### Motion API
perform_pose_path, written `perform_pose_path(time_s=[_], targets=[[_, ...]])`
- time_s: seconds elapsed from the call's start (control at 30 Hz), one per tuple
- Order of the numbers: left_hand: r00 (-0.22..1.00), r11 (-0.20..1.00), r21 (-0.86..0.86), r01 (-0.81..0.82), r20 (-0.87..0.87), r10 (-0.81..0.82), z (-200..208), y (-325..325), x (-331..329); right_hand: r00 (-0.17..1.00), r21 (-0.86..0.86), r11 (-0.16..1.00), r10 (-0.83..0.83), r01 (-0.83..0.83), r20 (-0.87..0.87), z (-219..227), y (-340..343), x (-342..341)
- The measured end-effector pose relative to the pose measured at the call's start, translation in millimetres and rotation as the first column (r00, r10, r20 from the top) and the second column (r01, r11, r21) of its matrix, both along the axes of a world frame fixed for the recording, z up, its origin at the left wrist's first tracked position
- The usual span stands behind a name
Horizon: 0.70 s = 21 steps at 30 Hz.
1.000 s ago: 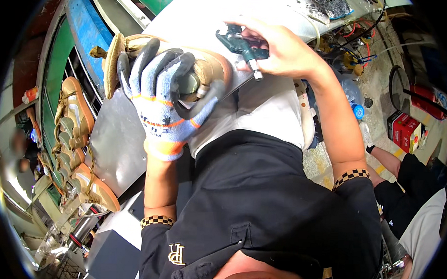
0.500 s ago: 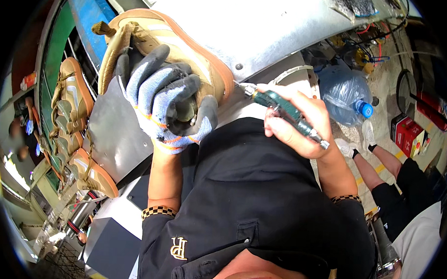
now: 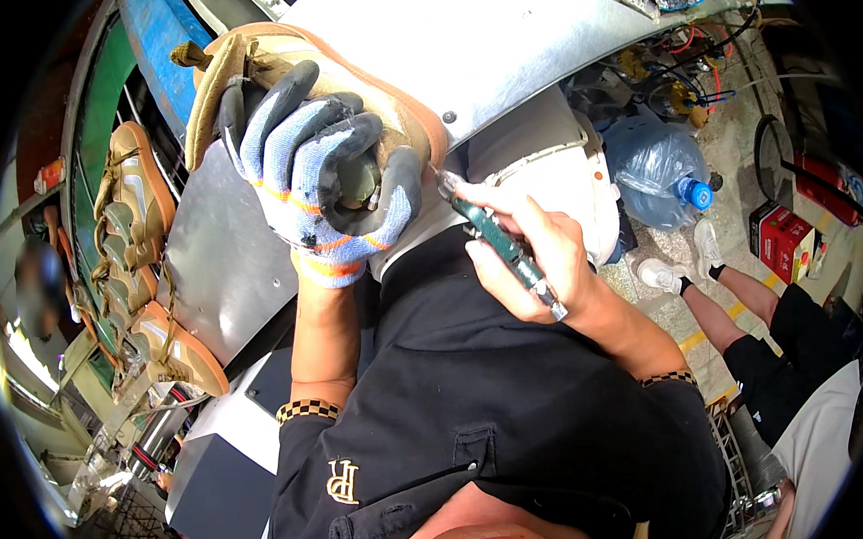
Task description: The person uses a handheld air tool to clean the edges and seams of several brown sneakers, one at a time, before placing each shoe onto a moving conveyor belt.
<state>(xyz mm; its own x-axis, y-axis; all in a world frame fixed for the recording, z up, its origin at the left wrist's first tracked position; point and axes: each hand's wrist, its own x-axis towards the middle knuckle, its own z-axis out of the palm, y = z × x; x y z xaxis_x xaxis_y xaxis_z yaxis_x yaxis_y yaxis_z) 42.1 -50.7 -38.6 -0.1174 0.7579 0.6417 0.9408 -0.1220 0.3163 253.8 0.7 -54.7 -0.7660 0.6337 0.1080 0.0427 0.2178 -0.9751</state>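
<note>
My left hand (image 3: 325,176), in a blue-grey glove with dark fingertips, is closed around a tan shoe (image 3: 399,112) with a brownish-orange sole. The shoe is tilted, its sole edge facing right. Inside the curl of the glove shows a dull greenish patch that I cannot make out. Bare and closed, my right hand (image 3: 556,245) grips a slim dark-green hand tool (image 3: 501,238) with metal ends, much like a small grinder. Its front end points at the sole edge near the shoe's lower right. Whether the tip touches is too small to tell.
Several matching tan shoes (image 3: 135,197) hang in a row at the left. Behind the shoe slopes a pale metal panel (image 3: 393,21). On the right lie a big clear plastic bottle (image 3: 649,168), cables and a red box (image 3: 782,242). A person's legs (image 3: 724,318) stretch out at right.
My right hand and the tool have moved left and slightly down, turning the tool steeper along the sole edge. The shoe in my left hand has shifted only a little.
</note>
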Motion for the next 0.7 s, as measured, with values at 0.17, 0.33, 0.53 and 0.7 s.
perform_pose_path(time_s=[0.17,0.33,0.53,0.7], targets=[[0.989,0.987,-0.121,-0.108,0.083,0.118,11.4,-21.9,6.0,0.991,-0.128,0.990,0.035,-0.051,-0.126,-11.8,20.5,9.2],[0.776,0.904,-0.235,-0.358,0.463,0.428,-5.8,-102.5,15.2,0.948,-0.341,0.923,-0.256,0.180,-0.192,-19.7,89.3,4.6],[0.490,0.871,-0.114,-0.477,0.788,0.372,5.3,-82.9,10.4,0.845,-0.309,0.891,-0.428,0.334,-0.321,-24.3,177.5,-39.4],[0.339,0.908,0.152,-0.391,0.941,-0.012,29.0,-35.7,-93.9,0.815,-0.429,0.849,-0.468,0.308,-0.341,-31.7,191.8,-45.0]])
